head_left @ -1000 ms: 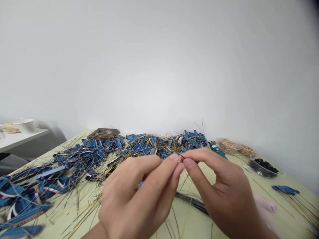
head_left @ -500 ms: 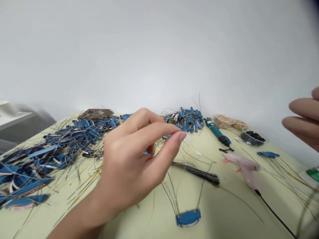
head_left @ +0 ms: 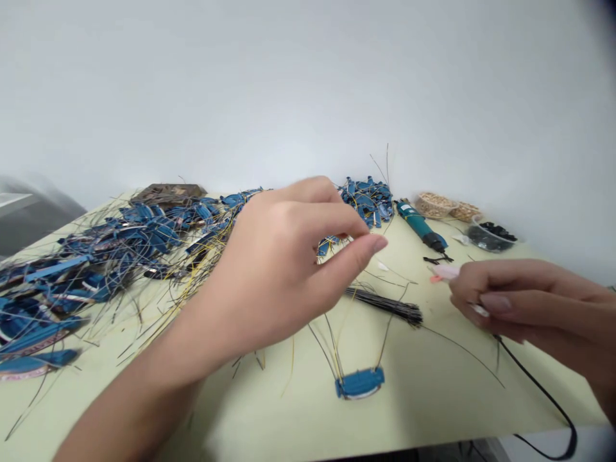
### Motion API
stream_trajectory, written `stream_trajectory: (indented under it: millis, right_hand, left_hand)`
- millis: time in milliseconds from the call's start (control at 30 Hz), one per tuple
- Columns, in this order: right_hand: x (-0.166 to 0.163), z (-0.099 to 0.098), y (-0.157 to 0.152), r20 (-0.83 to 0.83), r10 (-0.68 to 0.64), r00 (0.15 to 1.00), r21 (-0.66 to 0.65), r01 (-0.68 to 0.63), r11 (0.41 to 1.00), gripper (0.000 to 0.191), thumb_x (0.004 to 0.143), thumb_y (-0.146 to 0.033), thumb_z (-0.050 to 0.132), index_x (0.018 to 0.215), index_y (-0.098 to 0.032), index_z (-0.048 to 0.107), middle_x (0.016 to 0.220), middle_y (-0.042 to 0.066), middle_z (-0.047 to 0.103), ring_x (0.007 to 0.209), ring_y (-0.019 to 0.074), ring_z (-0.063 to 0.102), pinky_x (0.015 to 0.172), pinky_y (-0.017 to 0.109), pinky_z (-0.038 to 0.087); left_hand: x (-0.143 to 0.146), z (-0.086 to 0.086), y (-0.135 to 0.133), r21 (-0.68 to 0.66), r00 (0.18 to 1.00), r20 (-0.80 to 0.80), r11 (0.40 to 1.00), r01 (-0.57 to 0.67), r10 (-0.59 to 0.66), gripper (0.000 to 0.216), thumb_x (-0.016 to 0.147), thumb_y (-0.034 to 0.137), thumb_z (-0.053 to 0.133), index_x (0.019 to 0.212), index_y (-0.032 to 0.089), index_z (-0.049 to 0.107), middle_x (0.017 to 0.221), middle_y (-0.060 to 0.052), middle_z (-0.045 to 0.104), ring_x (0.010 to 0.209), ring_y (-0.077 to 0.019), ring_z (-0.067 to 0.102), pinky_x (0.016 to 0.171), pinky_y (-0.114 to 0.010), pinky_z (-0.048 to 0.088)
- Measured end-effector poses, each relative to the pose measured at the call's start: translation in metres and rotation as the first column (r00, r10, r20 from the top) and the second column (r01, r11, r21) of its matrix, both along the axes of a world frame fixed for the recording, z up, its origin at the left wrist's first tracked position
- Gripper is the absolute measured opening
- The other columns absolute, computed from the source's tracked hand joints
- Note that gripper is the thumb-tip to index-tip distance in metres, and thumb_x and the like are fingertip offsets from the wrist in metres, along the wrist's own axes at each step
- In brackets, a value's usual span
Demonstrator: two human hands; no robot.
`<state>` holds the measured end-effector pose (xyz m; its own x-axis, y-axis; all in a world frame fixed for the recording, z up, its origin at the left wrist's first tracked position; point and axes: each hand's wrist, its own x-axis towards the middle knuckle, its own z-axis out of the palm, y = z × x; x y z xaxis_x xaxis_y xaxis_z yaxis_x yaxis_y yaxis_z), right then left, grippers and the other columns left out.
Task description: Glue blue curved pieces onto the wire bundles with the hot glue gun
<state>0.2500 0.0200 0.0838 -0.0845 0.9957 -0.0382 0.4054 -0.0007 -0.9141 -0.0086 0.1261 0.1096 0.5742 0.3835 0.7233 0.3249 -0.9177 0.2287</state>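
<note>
My left hand (head_left: 308, 256) is raised over the middle of the table, thumb and forefinger tips pinched together. Anything between them is too small to make out. My right hand (head_left: 524, 308) is closed at the right, in front of a pink glue gun (head_left: 447, 271), hiding most of it. A small pale bit shows by its thumb tip; I cannot tell whether it is a held thing or a nail. Below my left hand lies a blue curved piece (head_left: 360, 383) with thin wires attached. A bundle of dark wires (head_left: 389, 306) lies behind that piece.
Tangled blue pieces (head_left: 149, 231) with wires cover the table's left side; another blue heap (head_left: 368, 199) is at the back. A teal power tool (head_left: 416, 224), tubs of pale bits (head_left: 436, 204) and a tub of black parts (head_left: 491, 236) stand back right. A black cord (head_left: 534, 382) trails at right.
My right hand has come in from the right edge and closed at the glue gun. My left hand has shifted up and right, still pinched. The whole view has moved slightly.
</note>
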Motion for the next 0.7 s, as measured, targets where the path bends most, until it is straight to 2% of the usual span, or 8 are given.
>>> stream_trajectory:
  millis: [100, 167, 233, 300, 433, 567, 633, 700]
  right_hand:
    - [-0.014, 0.012, 0.01, 0.082, 0.112, 0.99, -0.003, -0.112, 0.994, 0.019, 0.083, -0.038, 0.065, 0.07, -0.025, 0.068, 0.06, -0.003, 0.059, 0.051, 0.0098, 0.051, 0.043, 0.017, 0.041]
    - [-0.022, 0.019, 0.017, 0.118, 0.191, 0.975, -0.018, -0.19, 0.982, 0.017, 0.086, -0.034, 0.062, 0.073, -0.026, 0.07, 0.061, -0.004, 0.061, 0.053, 0.0089, 0.053, 0.044, 0.016, 0.041]
    - [-0.03, 0.025, 0.022, 0.116, 0.244, 0.963, -0.042, -0.241, 0.97, 0.017, 0.085, -0.034, 0.063, 0.073, -0.026, 0.072, 0.061, -0.004, 0.062, 0.054, 0.0092, 0.054, 0.047, 0.017, 0.042]
    - [-0.036, 0.028, 0.026, 0.117, 0.297, 0.948, -0.062, -0.291, 0.955, 0.017, 0.084, -0.035, 0.063, 0.074, -0.026, 0.073, 0.063, -0.004, 0.064, 0.058, 0.0108, 0.058, 0.05, 0.019, 0.045]
    - [-0.04, 0.028, 0.03, 0.164, 0.391, 0.905, -0.094, -0.381, 0.92, 0.019, 0.087, -0.033, 0.06, 0.077, -0.025, 0.073, 0.071, -0.002, 0.066, 0.062, 0.013, 0.058, 0.053, 0.022, 0.047]
    - [-0.039, 0.024, 0.033, 0.168, 0.401, 0.9, -0.126, -0.384, 0.915, 0.02, 0.087, -0.034, 0.059, 0.075, -0.025, 0.072, 0.068, -0.002, 0.063, 0.062, 0.0142, 0.055, 0.054, 0.024, 0.046]
    - [-0.037, 0.021, 0.035, 0.142, 0.424, 0.894, -0.148, -0.405, 0.902, 0.018, 0.087, -0.034, 0.059, 0.077, -0.025, 0.072, 0.07, -0.002, 0.064, 0.065, 0.015, 0.057, 0.056, 0.025, 0.047]
    - [-0.034, 0.019, 0.037, 0.138, 0.439, 0.888, -0.141, -0.421, 0.896, 0.019, 0.088, -0.032, 0.058, 0.078, -0.025, 0.072, 0.07, -0.003, 0.064, 0.064, 0.0144, 0.057, 0.054, 0.024, 0.048]
  left_hand:
    - [0.0, 0.004, -0.001, -0.206, 0.956, -0.13, 0.95, 0.233, -0.263, 0.006, 0.085, 0.023, 0.069, 0.088, 0.027, 0.073, 0.079, 0.003, 0.068, 0.066, -0.0124, 0.063, 0.059, -0.025, 0.051]
    - [-0.001, 0.007, -0.001, -0.326, 0.881, -0.176, 0.871, 0.368, -0.438, 0.018, 0.084, 0.019, 0.071, 0.1, 0.029, 0.072, 0.085, 0.004, 0.071, 0.071, -0.0111, 0.065, 0.061, -0.022, 0.053]
    - [-0.001, 0.009, -0.002, -0.365, 0.816, -0.21, 0.818, 0.445, -0.538, 0.026, 0.084, 0.013, 0.07, 0.102, 0.031, 0.071, 0.088, 0.005, 0.073, 0.076, -0.0102, 0.068, 0.066, -0.019, 0.055]
    - [-0.001, 0.009, -0.002, -0.352, 0.786, -0.253, 0.811, 0.468, -0.563, 0.027, 0.081, 0.01, 0.071, 0.098, 0.031, 0.072, 0.087, 0.006, 0.074, 0.076, -0.0105, 0.069, 0.07, -0.018, 0.057]
    - [0.0, 0.005, -0.003, -0.398, 0.818, -0.218, 0.814, 0.423, -0.532, 0.017, 0.08, 0.02, 0.075, 0.093, 0.03, 0.072, 0.082, 0.006, 0.075, 0.072, -0.0114, 0.07, 0.063, -0.019, 0.058]
    - [0.003, 0.002, -0.005, -0.453, 0.799, -0.171, 0.766, 0.456, -0.576, 0.012, 0.084, 0.017, 0.07, 0.093, 0.026, 0.071, 0.084, 0.004, 0.074, 0.075, -0.0108, 0.069, 0.069, -0.019, 0.058]
    - [0.006, 0.0, -0.006, -0.484, 0.776, -0.193, 0.746, 0.457, -0.601, 0.016, 0.088, 0.013, 0.065, 0.092, 0.028, 0.071, 0.087, 0.004, 0.074, 0.077, -0.011, 0.069, 0.071, -0.019, 0.058]
    - [0.01, -0.002, -0.006, -0.501, 0.774, -0.221, 0.75, 0.432, -0.594, 0.019, 0.089, 0.015, 0.062, 0.088, 0.031, 0.071, 0.089, 0.003, 0.074, 0.076, -0.0131, 0.07, 0.067, -0.022, 0.059]
